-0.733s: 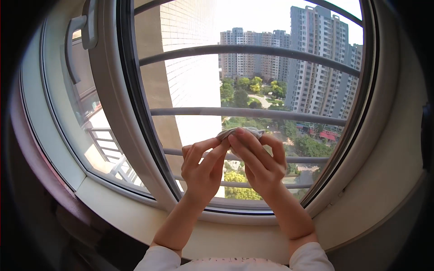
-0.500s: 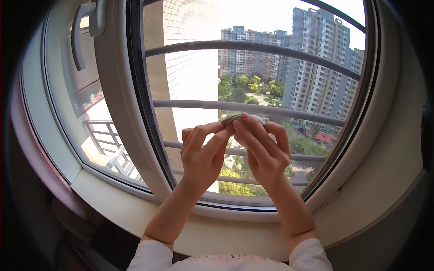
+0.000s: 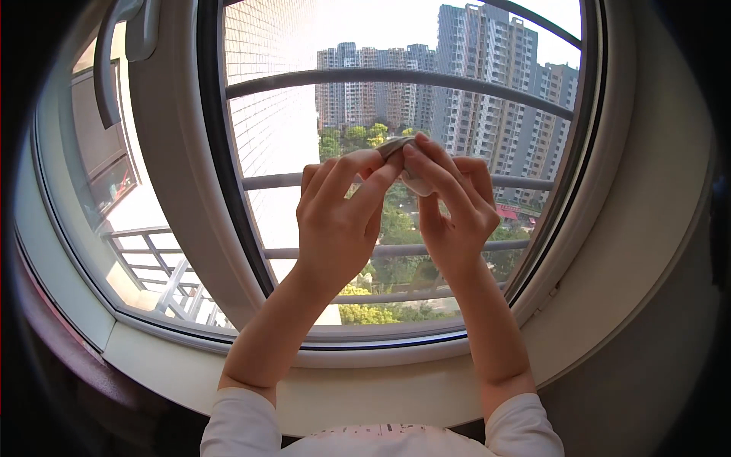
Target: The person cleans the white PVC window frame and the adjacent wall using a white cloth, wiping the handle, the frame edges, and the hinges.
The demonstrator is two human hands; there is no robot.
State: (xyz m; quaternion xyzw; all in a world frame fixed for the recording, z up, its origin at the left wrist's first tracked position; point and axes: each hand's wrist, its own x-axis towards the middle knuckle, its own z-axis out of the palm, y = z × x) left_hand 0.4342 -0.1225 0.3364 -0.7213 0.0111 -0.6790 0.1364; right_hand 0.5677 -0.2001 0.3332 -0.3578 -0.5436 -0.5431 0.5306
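Both my hands are raised in front of the window pane [image 3: 403, 293], holding one small, soft-looking grey-green folded piece [image 3: 393, 145] between them. It looks like cloth, but its kind is not plain. My left hand [image 3: 335, 213] pinches its left end between thumb and fingers. On the other end, my right hand [image 3: 461, 209] is closed with bent fingers. A paler, rounded part of the piece hangs beneath the right fingers, partly hidden by them. Whether the piece touches the glass, I cannot tell.
Grey horizontal bars [image 3: 396, 76] cross outside the glass. The thick window frame [image 3: 179, 152] stands left of my hands, with a grey handle [image 3: 106, 72] on it. A pale sill [image 3: 365, 392] runs below my forearms. Tall buildings [image 3: 487, 76] and trees show outside.
Both hands have risen in the picture with the folded piece, and more of its pale part shows below the right fingers. The window has shifted left in view.
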